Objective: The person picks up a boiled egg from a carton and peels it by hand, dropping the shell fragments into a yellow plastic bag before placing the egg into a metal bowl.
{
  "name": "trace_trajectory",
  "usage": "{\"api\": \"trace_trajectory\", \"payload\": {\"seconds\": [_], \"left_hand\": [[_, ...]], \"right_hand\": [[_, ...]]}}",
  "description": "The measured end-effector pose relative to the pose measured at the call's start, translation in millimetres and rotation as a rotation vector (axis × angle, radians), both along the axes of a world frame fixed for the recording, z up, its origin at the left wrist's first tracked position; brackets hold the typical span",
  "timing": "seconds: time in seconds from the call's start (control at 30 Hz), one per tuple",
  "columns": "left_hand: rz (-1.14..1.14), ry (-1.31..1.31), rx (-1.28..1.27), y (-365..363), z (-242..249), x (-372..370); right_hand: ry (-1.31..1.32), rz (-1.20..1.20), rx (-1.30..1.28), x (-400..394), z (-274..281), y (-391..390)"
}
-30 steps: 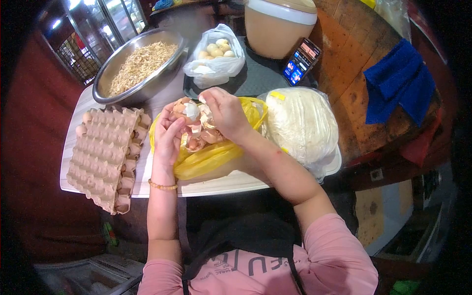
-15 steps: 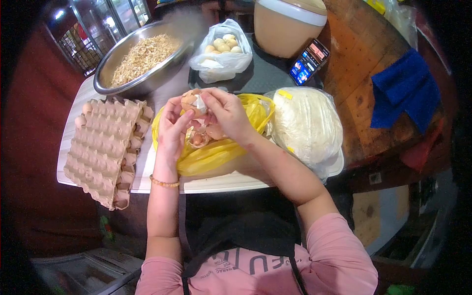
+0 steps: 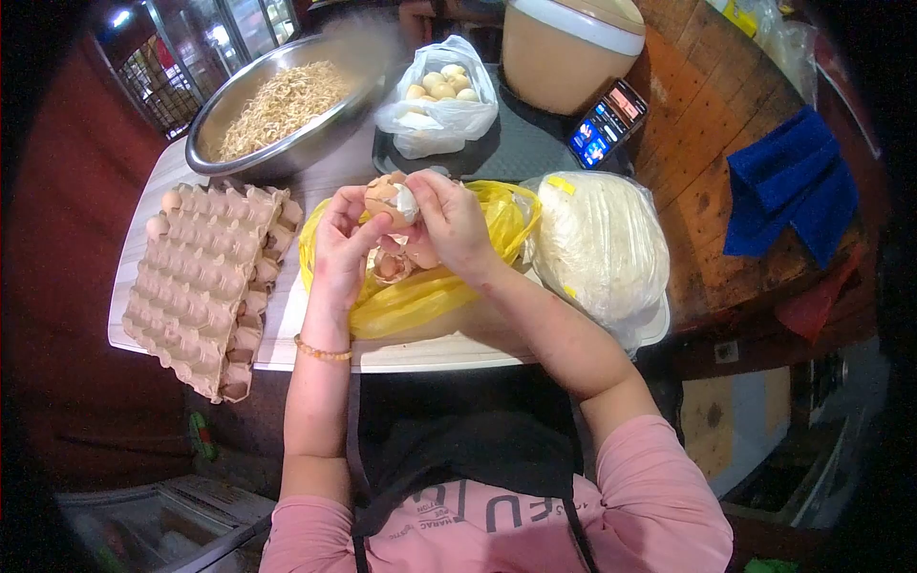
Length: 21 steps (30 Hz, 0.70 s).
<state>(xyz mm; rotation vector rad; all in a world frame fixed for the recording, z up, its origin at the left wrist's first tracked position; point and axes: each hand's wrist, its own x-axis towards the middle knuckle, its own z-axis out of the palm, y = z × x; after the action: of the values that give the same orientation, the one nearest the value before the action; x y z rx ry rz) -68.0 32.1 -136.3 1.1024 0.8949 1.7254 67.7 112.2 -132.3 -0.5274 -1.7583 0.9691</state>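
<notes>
A cracked brown egg (image 3: pixel 384 198), partly peeled with white showing on its right side, is held between both hands above a yellow plastic bag (image 3: pixel 420 304). My left hand (image 3: pixel 346 229) wraps round the egg from the left, thumb on its front. From the right, my right hand (image 3: pixel 453 222) pinches at the peeled edge with thumb and fingertips; whether a piece of shell is between them is hard to make out. Broken eggshells (image 3: pixel 392 266) lie in the open yellow bag just below the hands.
Egg cartons (image 3: pixel 196 286) with two eggs stand at left. Behind are a steel bowl (image 3: pixel 205 158) of bean sprouts, a white bag (image 3: pixel 435 129) of pale eggs on a dark tray (image 3: pixel 535 158), a phone (image 3: pixel 608 124) and a lidded tub (image 3: pixel 568 72). A wrapped white bundle (image 3: pixel 602 248) sits right.
The view has shifted slightly. Both hands still hold the egg over the yellow bag, with the egg turned a little and its white patch facing more to the right.
</notes>
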Motion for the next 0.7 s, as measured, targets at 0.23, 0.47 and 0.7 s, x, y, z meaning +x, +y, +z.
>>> {"api": "trace_trajectory", "payload": {"seconds": [0.23,0.47,0.7], "left_hand": [[-0.001,-0.008,-0.014,0.8,-1.6,0.6],[0.012,0.025,-0.040,0.3,1.5,3.1],[-0.074,-0.154,-0.082,2.4,1.9,4.0]], "right_hand": [[-0.021,-0.065,0.072,0.2,2.5,-1.8],[-0.055,-0.162,0.113,1.9,5.3,2.7],[-0.085,-0.240,0.206,3.3,7.3,4.9]]}}
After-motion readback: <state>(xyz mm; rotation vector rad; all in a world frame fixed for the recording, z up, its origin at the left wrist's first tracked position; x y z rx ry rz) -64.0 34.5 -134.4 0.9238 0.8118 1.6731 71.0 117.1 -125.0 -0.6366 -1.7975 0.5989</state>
